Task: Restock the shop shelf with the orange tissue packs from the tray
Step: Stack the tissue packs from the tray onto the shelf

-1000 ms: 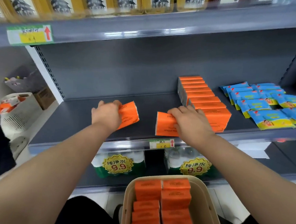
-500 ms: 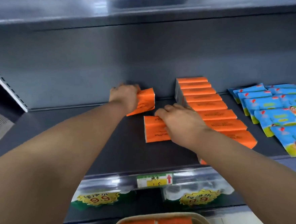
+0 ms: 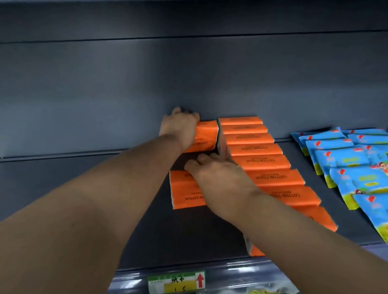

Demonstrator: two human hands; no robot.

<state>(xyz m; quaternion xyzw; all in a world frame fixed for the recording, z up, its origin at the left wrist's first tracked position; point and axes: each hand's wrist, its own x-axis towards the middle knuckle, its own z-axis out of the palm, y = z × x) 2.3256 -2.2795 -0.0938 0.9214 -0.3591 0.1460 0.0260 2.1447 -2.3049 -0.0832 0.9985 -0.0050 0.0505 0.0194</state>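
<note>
My left hand (image 3: 179, 128) curls round an orange plastic-wrapped tissue pack (image 3: 206, 136) at the back of the dark grey metal shelf (image 3: 93, 197), just beside the orange row (image 3: 263, 163). My right hand (image 3: 220, 181) grips a second pack (image 3: 185, 194) nearer the front.

orange tissue pack row (image 3: 263, 162) stands on edge on shelf (image 3: 81, 207); rear pack (image 3: 206, 136), front pack (image 3: 185, 193) sit at its 9 o'clock.

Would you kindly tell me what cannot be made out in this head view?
- Tray: not in the head view.
- Row of orange packs: front end hidden by the right forearm.
- Right hand: grip on the flat pack hidden under its palm.
- Blue packs: cut off by the right edge.
</note>
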